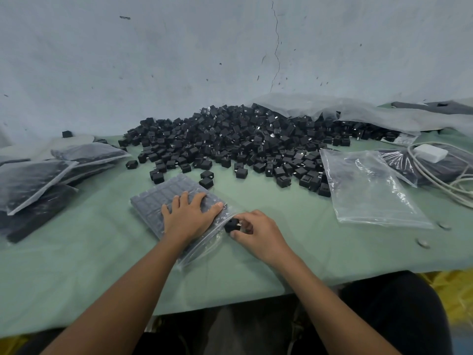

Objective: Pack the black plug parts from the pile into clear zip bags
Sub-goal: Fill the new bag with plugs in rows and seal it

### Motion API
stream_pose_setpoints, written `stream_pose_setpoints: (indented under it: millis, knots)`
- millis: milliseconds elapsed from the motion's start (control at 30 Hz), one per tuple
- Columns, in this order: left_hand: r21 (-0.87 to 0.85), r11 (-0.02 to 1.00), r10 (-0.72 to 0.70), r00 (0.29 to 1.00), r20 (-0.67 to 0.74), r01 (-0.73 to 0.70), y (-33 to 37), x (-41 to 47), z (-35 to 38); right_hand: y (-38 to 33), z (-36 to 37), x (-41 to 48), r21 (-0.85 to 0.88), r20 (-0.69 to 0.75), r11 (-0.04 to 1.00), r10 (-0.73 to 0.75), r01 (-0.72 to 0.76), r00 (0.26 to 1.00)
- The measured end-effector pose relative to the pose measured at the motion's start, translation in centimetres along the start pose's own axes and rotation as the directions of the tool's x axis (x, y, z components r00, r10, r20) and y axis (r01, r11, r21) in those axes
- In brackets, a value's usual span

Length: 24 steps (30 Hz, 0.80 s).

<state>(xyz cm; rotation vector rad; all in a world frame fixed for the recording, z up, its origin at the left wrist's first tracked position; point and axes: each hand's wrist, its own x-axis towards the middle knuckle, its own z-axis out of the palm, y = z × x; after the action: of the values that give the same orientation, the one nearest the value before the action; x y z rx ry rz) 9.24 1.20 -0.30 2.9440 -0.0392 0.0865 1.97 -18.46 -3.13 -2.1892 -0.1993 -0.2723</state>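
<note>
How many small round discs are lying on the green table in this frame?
2. One disc lies by the near right corner of the empty clear bag; the other disc lies closer to the front edge of the table. Others may be hidden under bags.

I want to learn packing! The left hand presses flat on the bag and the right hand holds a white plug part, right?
Nearly. The head view shows the plug part in the right hand is black, not white. The left hand does press flat on the bag.
</note>
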Motion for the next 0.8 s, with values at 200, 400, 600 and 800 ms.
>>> stream_pose_setpoints:
  millis: [200, 400, 600, 800]
  knots:
    - [-0.015, 1.000, -0.008, 1.000, 0.000, 0.008, 0.0, 0.1, 0.1, 0.4, 0.6, 0.1, -0.101, -0.120, 0.991, 0.078, -0.090, 0.990]
    - [-0.019, 1.000, -0.009, 1.000, -0.005, 0.009, 0.0, 0.1, 0.2, 0.4, 0.7, 0.5, -0.117, -0.112, 0.989, 0.072, -0.085, 0.991]
    - [-0.016, 1.000, -0.012, 1.000, -0.006, 0.011, -0.1, 0.2, 0.2, -0.2, 1.0, 0.6, -0.218, -0.063, 0.975, 0.028, -0.041, 0.998]
    - [-0.005, 1.000, -0.010, 1.000, -0.010, 0.010, 0.0, 0.2, 0.2, -1.3, 2.0, 0.0, -0.330, -0.157, 0.942, 0.011, -0.063, 0.988]
